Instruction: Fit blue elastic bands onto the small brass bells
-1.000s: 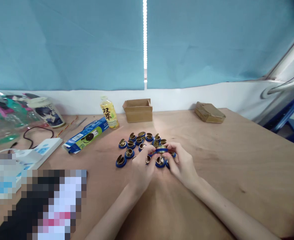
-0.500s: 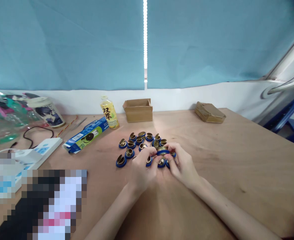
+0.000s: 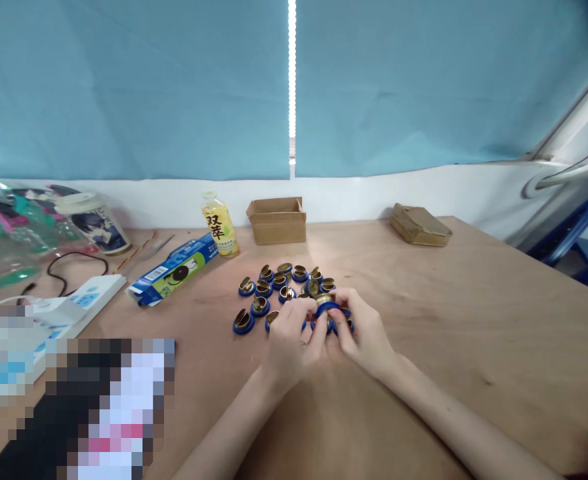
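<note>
Edges pinched between our left hand (image 3: 290, 339) and right hand (image 3: 367, 333), one round, blue-rimmed, brass-coloured piece (image 3: 327, 307) sits over similar blue-rimmed pieces (image 3: 244, 324) on the brown wooden counter (image 3: 474, 320); we should press evenly, avoiding slips.

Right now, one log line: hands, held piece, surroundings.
right hand: holding blue-rimmed metal piece | left hand: at its left edge | around: similar pieces on table

Nearer than the bottle (image 3: 219, 230) and to its right, the left hand (image 3: 293, 335) partly hides some discs (image 3: 271, 323). Left of the bottle, bags (image 3: 4, 233) run off the edge; nearer, pixelation masks a dark thing (image 3: 84, 383).
</note>
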`<state>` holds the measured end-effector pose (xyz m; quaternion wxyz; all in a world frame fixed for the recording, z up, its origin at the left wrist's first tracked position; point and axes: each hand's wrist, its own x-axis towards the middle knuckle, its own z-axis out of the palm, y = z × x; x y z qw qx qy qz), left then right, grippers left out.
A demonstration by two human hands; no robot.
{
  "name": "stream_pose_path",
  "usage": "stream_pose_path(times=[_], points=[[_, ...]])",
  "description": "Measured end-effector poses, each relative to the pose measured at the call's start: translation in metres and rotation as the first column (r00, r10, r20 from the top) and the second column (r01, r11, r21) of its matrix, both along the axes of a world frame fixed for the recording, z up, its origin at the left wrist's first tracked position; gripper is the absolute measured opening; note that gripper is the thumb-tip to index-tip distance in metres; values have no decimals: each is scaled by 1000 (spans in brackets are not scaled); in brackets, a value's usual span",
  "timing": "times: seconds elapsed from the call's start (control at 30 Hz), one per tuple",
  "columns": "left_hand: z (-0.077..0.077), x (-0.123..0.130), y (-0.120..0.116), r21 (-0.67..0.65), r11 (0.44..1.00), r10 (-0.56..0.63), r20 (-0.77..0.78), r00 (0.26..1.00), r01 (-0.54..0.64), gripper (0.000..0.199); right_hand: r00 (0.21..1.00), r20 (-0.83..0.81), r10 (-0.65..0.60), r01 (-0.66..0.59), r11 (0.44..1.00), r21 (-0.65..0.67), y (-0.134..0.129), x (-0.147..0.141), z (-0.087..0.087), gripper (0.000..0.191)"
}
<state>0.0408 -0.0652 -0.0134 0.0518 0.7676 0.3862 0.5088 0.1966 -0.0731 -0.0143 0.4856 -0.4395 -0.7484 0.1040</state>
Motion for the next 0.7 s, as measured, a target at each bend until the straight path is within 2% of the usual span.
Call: stream_pose_path(times=[0.13,0.2,0.33,0.4,0.53,0.7], points=[[-3,1,2,-61,998,15,50,999,-12,4,997,-73,-15,11,998,-68,-1,-2,1,2],[-2,1,3,-112,994,9,92,996,1,3,986,-163,-20,-2,991,-131,-1,-3,3,7],[0,2,6,-248,969,41,205,978,12,4,915,-404,26,-148,950,-275,1,-5,10,18],[0,2,8,-347,936,59,303,951,52,6,869,-493,53,-248,908,-339,2,-4,14,20],[-2,0,15,-478,845,55,524,850,240,12,808,-577,115,-404,822,-402,4,-1,18,22],[1,1,20,-539,753,89,652,753,378,19,729,-676,108,-478,787,-389,7,-3,11,23]])
